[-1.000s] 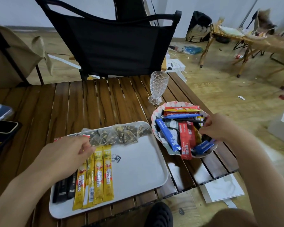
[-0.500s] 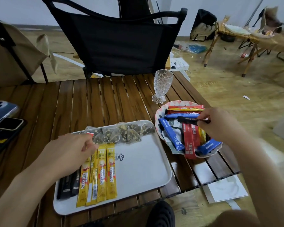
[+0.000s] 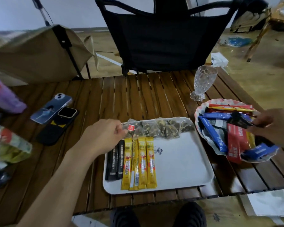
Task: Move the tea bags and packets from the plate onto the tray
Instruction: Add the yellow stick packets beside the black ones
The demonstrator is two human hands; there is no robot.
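A white rectangular plastic tray (image 3: 179, 161) lies at the lower centre of the frame on a dark wooden slatted table (image 3: 138, 99). Along the tray's upper edge runs a row of clear mesh tea bags (image 3: 162, 128) filled with dried leaves. In its left part lie four yellow Nescafé stick packets (image 3: 143, 163) side by side, with slim black stick packets (image 3: 115, 161) just to their left.

The left hand (image 3: 103, 135) sits at the tray's upper left corner, fingers curled beside a small red tea-bag tag (image 3: 131, 127). Whether they pinch the tag or the bag cannot be told.

At the right of the frame is a round patterned plate (image 3: 202, 108), just beside the tray. It is heaped with long blue packets (image 3: 211, 135), red packets (image 3: 234, 143) and others in yellow and grey. Over the plate's upper right part, the right hand (image 3: 275, 125) pinches one end of a crumpled black packet (image 3: 238, 119), which is blurred.

A clear faceted glass goblet (image 3: 203, 82) stands above the plate. At the left of the frame, a phone in a pale blue case (image 3: 51, 108) partly overlaps a phone in a black case (image 3: 59, 125). Behind the table, a black fabric folding chair (image 3: 162, 38) fills the upper centre and a beige fabric chair (image 3: 31, 54) the upper left.
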